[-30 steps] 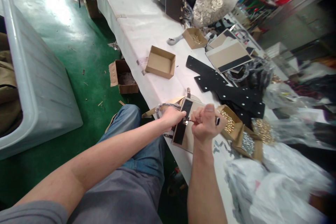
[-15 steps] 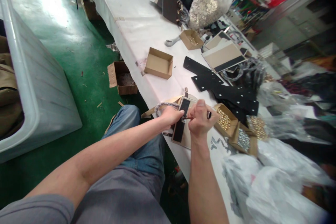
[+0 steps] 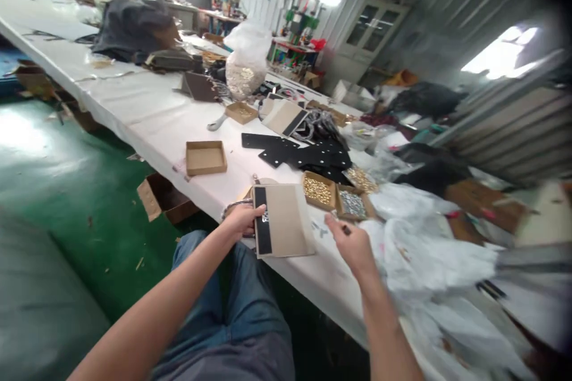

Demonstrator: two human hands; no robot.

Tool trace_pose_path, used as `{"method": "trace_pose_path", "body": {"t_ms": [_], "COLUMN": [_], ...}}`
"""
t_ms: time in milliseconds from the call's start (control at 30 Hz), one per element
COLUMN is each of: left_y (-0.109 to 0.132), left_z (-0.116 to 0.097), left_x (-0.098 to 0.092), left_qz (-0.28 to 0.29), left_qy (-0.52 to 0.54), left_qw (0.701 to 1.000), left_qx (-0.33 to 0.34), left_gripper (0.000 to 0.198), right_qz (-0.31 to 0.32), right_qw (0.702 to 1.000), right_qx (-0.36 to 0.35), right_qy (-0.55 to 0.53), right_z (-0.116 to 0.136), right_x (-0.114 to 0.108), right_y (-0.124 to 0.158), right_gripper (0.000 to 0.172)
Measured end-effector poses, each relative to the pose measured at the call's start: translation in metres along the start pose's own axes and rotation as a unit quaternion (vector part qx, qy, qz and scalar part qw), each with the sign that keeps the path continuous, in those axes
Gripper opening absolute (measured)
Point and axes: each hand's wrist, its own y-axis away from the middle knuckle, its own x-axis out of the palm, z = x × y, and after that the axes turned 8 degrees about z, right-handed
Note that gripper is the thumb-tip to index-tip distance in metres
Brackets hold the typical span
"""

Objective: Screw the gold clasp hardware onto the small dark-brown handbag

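Note:
My left hand grips the left edge of a beige bag panel, thumb on top. Along that edge runs a black strip, with a small silvery metal fitting by my thumb. The panel lies at the table's front edge, handles and straps partly hidden beneath it. My right hand is closed around a screwdriver, apart from the panel to its right; only its dark handle end shows. Small silver metal pieces lie between panel and hand. Beyond are cardboard boxes of gold fasteners and silver fasteners.
Black strips with holes lie behind the panel. A shallow cardboard box stands farther left on the white table. White plastic bags crowd the right side. An open carton sits below the table edge.
My right hand, with the screwdriver, has moved off the panel's fitting to the right. My left hand still holds the panel. The view has tilted up, showing more of the room.

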Motion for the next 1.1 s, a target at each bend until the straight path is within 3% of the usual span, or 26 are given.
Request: {"method": "trace_pose_path", "body": {"t_ms": [100, 167, 267, 333, 467, 567, 700, 800, 900, 967, 1033, 1100], "left_y": [-0.005, -0.001, 0.025, 0.052, 0.100, 0.122, 0.137, 0.145, 0.153, 0.160, 0.171, 0.183], "left_z": [-0.001, -0.003, -0.014, -0.023, -0.035, -0.034, -0.030, -0.029, -0.029, -0.029, -0.031, -0.030], "left_x": [0.008, 0.011, 0.013, 0.013, 0.007, 0.001, 0.000, 0.003, 0.005, 0.006, 0.006, 0.005], "left_qz": [0.018, 0.049, 0.132, 0.151, 0.109, 0.079, 0.021, -0.029, -0.024, -0.013, -0.030, -0.065], "left_qy": [-0.011, -0.028, -0.079, -0.112, -0.173, -0.215, -0.283, -0.376, -0.479, -0.548, -0.607, -0.648], "left_qw": [1.000, 0.997, 0.981, 0.969, 0.949, 0.934, 0.901, 0.846, 0.766, 0.686, 0.600, 0.528], "left_qx": [0.022, 0.053, 0.117, 0.163, 0.238, 0.276, 0.327, 0.378, 0.429, 0.479, 0.520, 0.545], "left_gripper": [0.019, 0.021, 0.049, 0.062, 0.043, 0.030, 0.017, 0.013, 0.026, 0.047, 0.061, 0.054], "right_qz": [-0.024, -0.045, -0.027, -0.005, 0.009, -0.023, -0.092, -0.084, -0.036, 0.030, 0.113, 0.173], "right_qw": [0.967, 0.945, 0.925, 0.914, 0.918, 0.924, 0.933, 0.923, 0.905, 0.891, 0.879, 0.874], "right_qx": [-0.019, -0.046, -0.085, -0.093, -0.123, -0.147, -0.170, -0.244, -0.303, -0.342, -0.372, -0.386], "right_qy": [0.252, 0.321, 0.370, 0.394, 0.377, 0.352, 0.304, 0.285, 0.298, 0.296, 0.275, 0.241], "right_z": [-0.040, -0.058, -0.070, -0.075, -0.088, -0.082, -0.020, 0.047, 0.100, 0.119, 0.126, 0.123], "right_x": [-0.012, -0.012, -0.010, -0.012, -0.017, -0.018, -0.010, -0.003, -0.001, -0.001, 0.001, 0.009], "right_y": [0.031, 0.041, 0.046, 0.047, 0.042, 0.032, 0.016, 0.003, -0.006, -0.008, -0.005, 0.005], "right_gripper": [0.082, 0.082, 0.081, 0.081, 0.082, 0.088, 0.098, 0.116, 0.107, 0.076, 0.032, 0.005]}}
